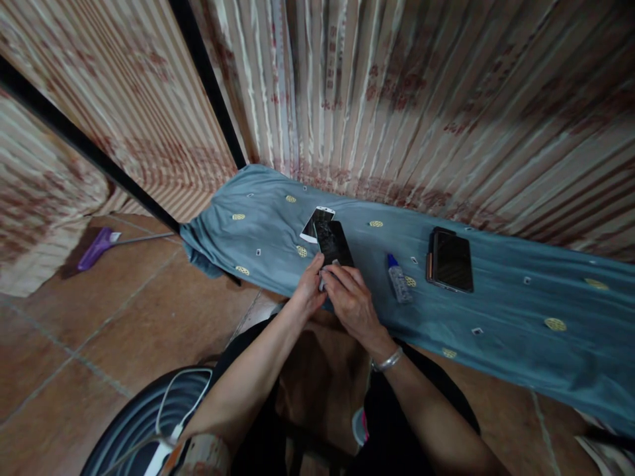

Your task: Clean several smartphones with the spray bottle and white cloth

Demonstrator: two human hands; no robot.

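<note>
A black phone with a cracked screen [335, 241] lies on the blue-green cloth [520, 317]. My left hand [308, 291] grips its near end from the left. From the right, my right hand [350, 297] pinches the same end, and a small pale object shows between the fingers. A white phone [317, 223] lies just behind the black one, partly under it. A small bottle with a blue cap [398, 277] lies to the right of my hands.
Two stacked dark phones [450, 260] rest further right on the cloth. Striped curtains [446, 99] hang close behind. A purple broom [99, 244] lies on the tiled floor at left. A white cable [173, 410] crosses a dark round object near my left arm.
</note>
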